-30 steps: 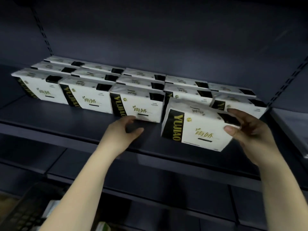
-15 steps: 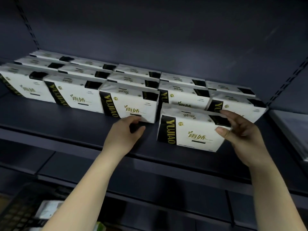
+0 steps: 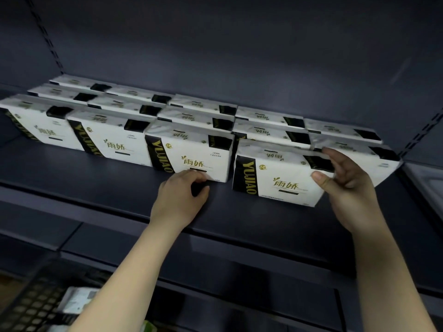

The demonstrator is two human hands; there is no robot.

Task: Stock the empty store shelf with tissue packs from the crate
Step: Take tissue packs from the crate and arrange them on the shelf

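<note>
Pushed back level with the row: fourth front pack (image 3: 275,178), right hand (image 3: 345,178) pinching its corner (left hand (image 3: 182,197) curled against the third pack (image 3: 191,152)), front row nearly complete

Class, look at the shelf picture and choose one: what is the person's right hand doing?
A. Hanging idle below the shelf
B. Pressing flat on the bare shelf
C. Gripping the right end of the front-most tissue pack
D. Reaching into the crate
C: the right hand has its thumb on the front face and its fingers over the top of the front-most tissue pack, at its right end.
</note>
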